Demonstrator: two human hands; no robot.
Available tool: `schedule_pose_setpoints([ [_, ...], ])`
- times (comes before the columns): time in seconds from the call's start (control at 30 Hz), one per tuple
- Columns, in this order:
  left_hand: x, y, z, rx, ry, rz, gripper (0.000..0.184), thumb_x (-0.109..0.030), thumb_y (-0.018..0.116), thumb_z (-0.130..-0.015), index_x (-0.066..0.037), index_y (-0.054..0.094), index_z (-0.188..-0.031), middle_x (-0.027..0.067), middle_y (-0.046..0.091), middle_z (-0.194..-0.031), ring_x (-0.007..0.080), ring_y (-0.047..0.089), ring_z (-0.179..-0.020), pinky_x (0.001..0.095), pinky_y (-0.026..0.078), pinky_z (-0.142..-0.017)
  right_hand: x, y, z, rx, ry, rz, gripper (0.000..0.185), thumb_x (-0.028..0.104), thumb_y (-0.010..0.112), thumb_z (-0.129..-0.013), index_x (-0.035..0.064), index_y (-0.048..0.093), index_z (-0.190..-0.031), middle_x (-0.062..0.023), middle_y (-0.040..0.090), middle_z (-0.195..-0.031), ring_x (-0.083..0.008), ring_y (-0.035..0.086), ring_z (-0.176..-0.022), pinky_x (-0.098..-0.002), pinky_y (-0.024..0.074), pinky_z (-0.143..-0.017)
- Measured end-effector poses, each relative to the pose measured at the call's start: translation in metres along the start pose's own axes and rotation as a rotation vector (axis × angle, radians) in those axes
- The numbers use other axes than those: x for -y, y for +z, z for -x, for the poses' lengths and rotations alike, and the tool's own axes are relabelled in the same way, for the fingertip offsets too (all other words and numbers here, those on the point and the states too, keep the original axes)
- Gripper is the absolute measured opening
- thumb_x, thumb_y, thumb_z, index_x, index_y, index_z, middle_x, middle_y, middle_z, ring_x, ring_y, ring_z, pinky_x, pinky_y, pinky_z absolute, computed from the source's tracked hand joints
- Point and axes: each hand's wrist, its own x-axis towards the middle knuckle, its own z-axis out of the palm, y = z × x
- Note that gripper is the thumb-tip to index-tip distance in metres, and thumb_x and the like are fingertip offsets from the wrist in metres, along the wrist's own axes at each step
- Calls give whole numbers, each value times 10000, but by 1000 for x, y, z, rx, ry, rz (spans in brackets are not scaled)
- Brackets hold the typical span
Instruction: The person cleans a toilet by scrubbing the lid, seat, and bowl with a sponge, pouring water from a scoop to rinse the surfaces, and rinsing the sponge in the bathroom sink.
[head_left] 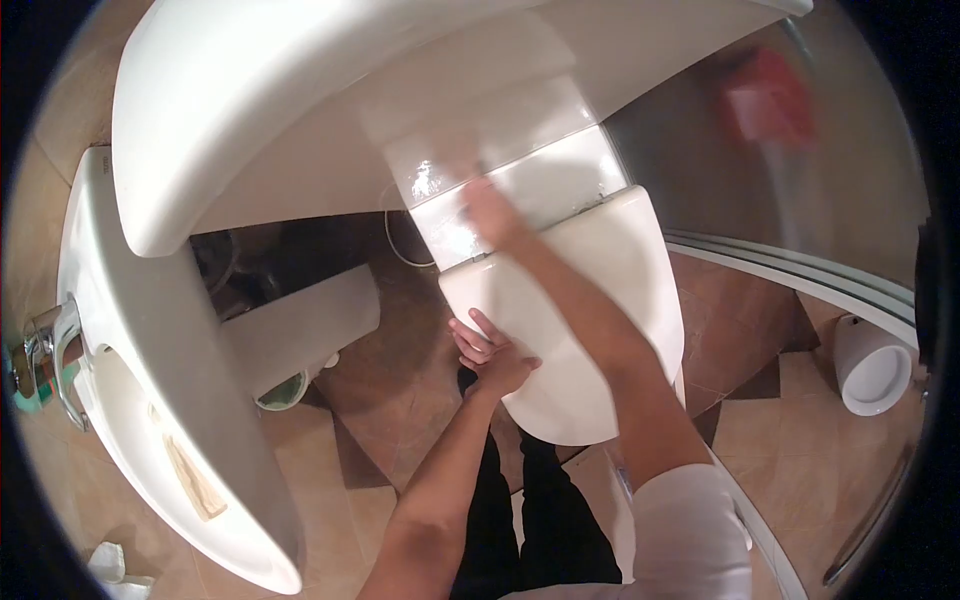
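A white toilet with a closed lid stands in front of me. My left hand rests against the lid's left edge, its fingers apart and nothing visible in it. Stretched across the lid, my right arm reaches the white cistern behind it. My right hand is over the cistern's near left part, smeared by motion. Its fingers cannot be made out, nor whether it holds anything. Bright glare spots show on the cistern top around it.
A white washbasin with a metal tap stands at the left. A large white curved surface spans the upper part. Glass door rails run at the right, near a white cylindrical object. Something red shows blurred at upper right.
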Motion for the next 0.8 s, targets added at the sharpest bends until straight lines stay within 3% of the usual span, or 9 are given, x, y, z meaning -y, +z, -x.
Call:
schedule_pose_setpoints([
  [0.03, 1, 1, 0, -8, 5, 10, 1329, -327, 752, -697, -24, -423, -1241, 329, -434, -1272, 516, -290, -1250, 651, 32, -1015, -35, -17, 15, -429, -100, 183, 217, 132, 528, -804, -4, 516, -972, -180, 507, -931, -344, 484, -917, -437, 405, -804],
  [0.13, -4, -2, 2, 5, -19, -20, 1335, -320, 758, -694, -23, -422, -1242, 327, -437, -1271, 511, -290, -1252, 644, 32, -1018, -68, -120, 20, 112, 739, 941, 261, 222, 449, -882, 7, 566, -971, -133, 507, -926, -258, 509, -856, -434, 393, -820],
  [0.2, -1, 1, 0, 0, -11, -43, 1365, -343, 772, -676, -5, -431, -1223, 347, -435, -1257, 523, -259, -1257, 625, 21, -1024, -76, -104, 17, 35, 865, 774, 276, 216, 444, -873, 7, 571, -1001, -141, 536, -977, -265, 514, -931, -437, 384, -854],
  [0.3, 3, 6, -7, -32, -8, -93, 1399, -366, 788, -656, 15, -441, -1204, 373, -432, -1240, 539, -222, -1260, 602, 9, -1031, 5, -23, 5, -24, 388, 984, 308, 187, 465, -857, -20, 562, -1062, -169, 565, -1077, -288, 496, -1085, -439, 336, -981],
  [0.4, 4, 9, -8, -68, 0, -105, 1382, -361, 784, -661, 12, -420, -1226, 370, -406, -1265, 534, -212, -1268, 597, 12, -1036, 79, -32, -5, 193, 32, 176, 248, 94, 543, -780, -4, 577, -1005, -169, 567, -1050, -299, 530, -1050, -401, 467, -869],
  [0.53, 4, 10, -7, -72, 0, -83, 1370, -357, 783, -663, 24, -398, -1243, 385, -374, -1280, 537, -196, -1273, 582, -6, -1045, -21, -64, 0, -29, 461, 32, 128, 20, 522, -787, 6, 559, -909, -170, 569, -928, -312, 558, -918, -404, 468, -805],
  [0.57, 1, 7, -5, -47, 4, -79, 1369, -369, 779, -666, 51, -395, -1233, 410, -368, -1262, 549, -183, -1269, 577, -14, -1047, -31, -84, 2, -237, 482, 190, 138, 11, 524, -768, 6, 564, -900, -187, 580, -913, -310, 585, -869, -393, 504, -755],
  [0.67, 3, 11, -7, -83, 25, -112, 1368, -370, 776, -669, 66, -397, -1222, 423, -364, -1254, 552, -177, -1269, 577, -22, -1045, -1, -80, -12, -207, 682, 287, 99, 16, 514, -782, 8, 575, -860, -153, 583, -859, -273, 583, -851, -359, 491, -748],
  [0.8, 8, 15, -12, -117, 60, -84, 1371, -369, 777, -668, 76, -399, -1213, 439, -361, -1240, 571, -178, -1255, 592, -21, -1035, 84, -7, -12, -49, 158, 348, 156, 94, 528, -792, 8, 608, -894, -127, 617, -954, -243, 595, -920, -358, 533, -679],
])
